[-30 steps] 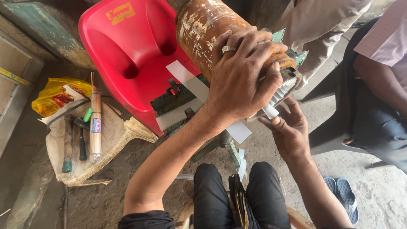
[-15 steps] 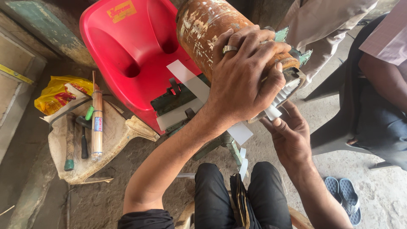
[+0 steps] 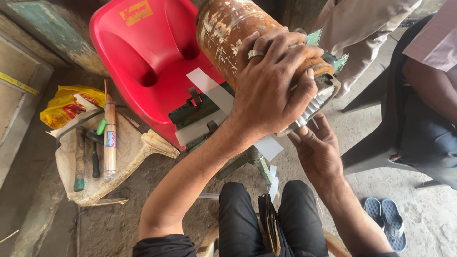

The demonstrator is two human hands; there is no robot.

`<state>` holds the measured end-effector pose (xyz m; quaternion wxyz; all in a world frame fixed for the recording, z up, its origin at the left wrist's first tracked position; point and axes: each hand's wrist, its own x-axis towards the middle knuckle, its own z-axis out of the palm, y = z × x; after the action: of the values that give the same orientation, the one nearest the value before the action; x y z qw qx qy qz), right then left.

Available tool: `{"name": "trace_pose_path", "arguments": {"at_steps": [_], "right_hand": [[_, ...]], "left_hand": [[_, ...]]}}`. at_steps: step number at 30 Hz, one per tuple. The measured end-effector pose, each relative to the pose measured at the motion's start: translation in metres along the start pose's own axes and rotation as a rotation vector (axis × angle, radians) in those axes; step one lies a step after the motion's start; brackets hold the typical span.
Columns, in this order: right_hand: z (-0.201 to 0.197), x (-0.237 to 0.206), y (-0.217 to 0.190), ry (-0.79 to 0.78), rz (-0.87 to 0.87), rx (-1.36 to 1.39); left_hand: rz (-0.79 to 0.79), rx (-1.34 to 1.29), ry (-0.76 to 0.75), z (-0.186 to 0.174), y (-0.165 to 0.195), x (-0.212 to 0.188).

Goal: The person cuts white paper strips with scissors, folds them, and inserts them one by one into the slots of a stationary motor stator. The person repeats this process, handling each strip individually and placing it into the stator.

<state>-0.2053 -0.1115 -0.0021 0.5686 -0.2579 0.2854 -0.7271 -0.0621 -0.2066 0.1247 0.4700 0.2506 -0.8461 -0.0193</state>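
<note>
My left hand [image 3: 273, 90], with a ring on one finger, is clamped over the near end of a rusty orange metal cylinder [image 3: 228, 28] that lies tilted across a red plastic chair [image 3: 143, 62]. White paper strips [image 3: 314, 107] stick out of slots at the cylinder's end. My right hand [image 3: 316, 150] reaches up from below, its fingertips at those white strips; whether it pinches one is hidden by the left hand. More white paper strips [image 3: 209, 90] lie under the cylinder on a green metal stand [image 3: 190, 114].
A worn cloth [image 3: 100, 166] on the concrete floor at left carries hand tools and a long orange tube [image 3: 110, 138]; a yellow bag [image 3: 64, 107] lies beside it. Another person's dark trousers [image 3: 423, 138] are at right, sandals [image 3: 385, 223] at bottom right.
The cylinder and my left hand have stayed in place. My right hand has crept slightly upward toward the white strips at the cylinder's end.
</note>
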Motion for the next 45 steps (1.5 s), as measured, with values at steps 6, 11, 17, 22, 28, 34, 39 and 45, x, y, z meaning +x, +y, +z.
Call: {"name": "trace_pose_path", "arguments": {"at_steps": [6,11,17,22,28,34,39,45], "right_hand": [[0.0,-0.005,-0.005,-0.02,-0.026,-0.061],[-0.005,-0.003,-0.001,0.028,-0.062,-0.103],[-0.006,0.0,0.001,0.008,-0.078,-0.076],[0.0,0.006,-0.004,0.025,-0.063,-0.114],[0.006,0.007,-0.005,-0.018,-0.032,-0.06],[-0.009,-0.001,-0.001,-0.068,-0.018,-0.056],[-0.033,-0.038,0.013,0.091,0.047,-0.185],[-0.029,-0.098,0.026,-0.034,-0.053,-0.651]], "left_hand": [[-0.001,-0.016,0.004,-0.003,0.002,0.001],[-0.005,-0.018,-0.004,-0.002,0.0,0.0],[-0.004,-0.018,-0.003,-0.001,-0.002,0.001],[-0.007,-0.025,-0.018,-0.002,-0.003,0.001],[-0.02,-0.032,-0.011,-0.002,-0.003,0.0],[0.002,-0.03,-0.005,-0.005,-0.002,0.0],[-0.003,0.011,-0.043,-0.004,0.001,0.0],[0.02,-0.018,0.064,-0.014,0.007,-0.003]]}}
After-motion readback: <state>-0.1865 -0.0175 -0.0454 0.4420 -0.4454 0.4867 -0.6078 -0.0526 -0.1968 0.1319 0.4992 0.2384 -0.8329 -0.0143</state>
